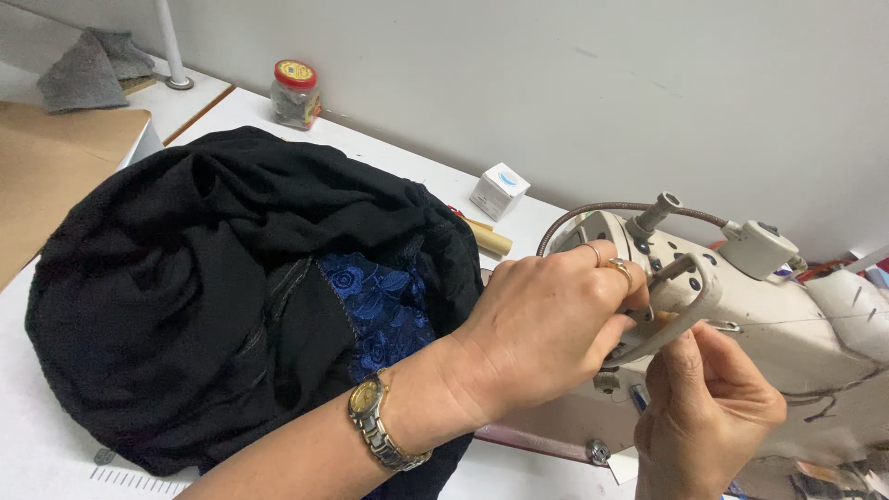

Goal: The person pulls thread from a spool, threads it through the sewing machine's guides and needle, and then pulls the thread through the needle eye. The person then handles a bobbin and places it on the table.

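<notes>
A small white box (500, 191) with a blue oval mark sits just left of the sewing machine (741, 306). Farther left stands a glass jar (295, 93) with a yellow-and-red labelled lid.

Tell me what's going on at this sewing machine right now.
A person sits at a cream sewing machine with both hands up at its head. The left hand, wearing rings and a wristwatch, is at the machine's face by the curved guard. The right hand pinches something too fine to make out just below. A heap of black fabric with a blue embroidered panel lies on the white table.

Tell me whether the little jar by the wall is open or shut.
Shut: the jar stands upright with its red and yellow lid on top.
</notes>
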